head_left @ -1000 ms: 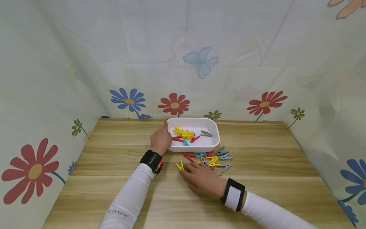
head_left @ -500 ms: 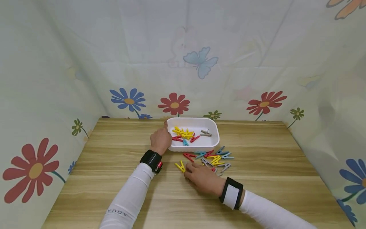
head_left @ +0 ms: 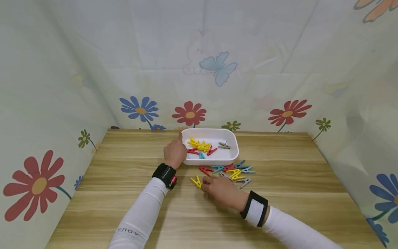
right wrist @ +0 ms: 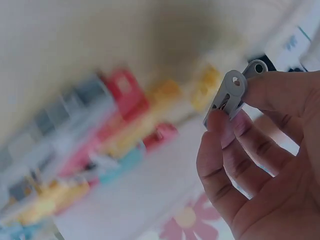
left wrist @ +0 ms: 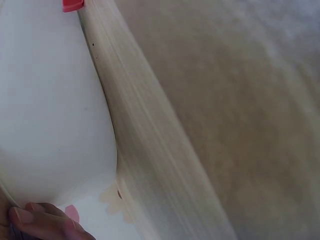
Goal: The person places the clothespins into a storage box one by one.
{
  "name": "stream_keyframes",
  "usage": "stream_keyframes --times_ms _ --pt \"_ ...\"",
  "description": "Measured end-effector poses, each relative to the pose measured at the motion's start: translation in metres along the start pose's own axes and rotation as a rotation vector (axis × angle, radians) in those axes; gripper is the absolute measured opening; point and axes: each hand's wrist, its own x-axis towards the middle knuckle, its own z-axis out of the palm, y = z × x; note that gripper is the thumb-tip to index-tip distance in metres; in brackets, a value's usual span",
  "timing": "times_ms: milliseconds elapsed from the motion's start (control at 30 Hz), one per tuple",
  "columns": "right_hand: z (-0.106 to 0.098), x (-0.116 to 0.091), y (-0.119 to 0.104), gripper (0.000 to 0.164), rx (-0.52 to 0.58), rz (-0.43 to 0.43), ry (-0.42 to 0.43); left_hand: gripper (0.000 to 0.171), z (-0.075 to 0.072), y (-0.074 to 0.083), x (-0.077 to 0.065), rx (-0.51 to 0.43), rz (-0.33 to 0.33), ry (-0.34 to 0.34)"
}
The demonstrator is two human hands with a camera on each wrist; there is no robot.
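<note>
Your left hand (head_left: 175,152) is gripping the smooth, round-cornered white tray (head_left: 214,162) on the wood-grain worktop (head_left: 280,152). Your right hand (head_left: 221,192) is pinching a grey clothespin (right wrist: 234,95) over the worktop: flat arms, round end holes, spring showing.

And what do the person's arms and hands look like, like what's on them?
The left hand and right hand are ungloved. Both arms wear white sleeves; the left one has dark lettering. The left wrist has a black band with a small red part; the right has a black strap with a white panel.
</note>
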Motion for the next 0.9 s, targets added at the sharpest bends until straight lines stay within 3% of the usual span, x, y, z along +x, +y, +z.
stream_keyframes --times_ms 467,667,900 --pt "-0.082 0.012 0.045 0.012 -0.042 0.056 0.251 0.059 0.0 -0.001 0.002 -0.013 0.0 0.003" --pt "-0.093 0.029 0.072 0.008 0.003 0.088 0.276 0.059 0.0 -0.003 0.002 -0.021 -0.009 0.024" --pt "-0.086 0.047 0.095 0.01 0.029 0.15 0.215 0.059 0.003 -0.003 0.0 -0.012 0.038 0.051"
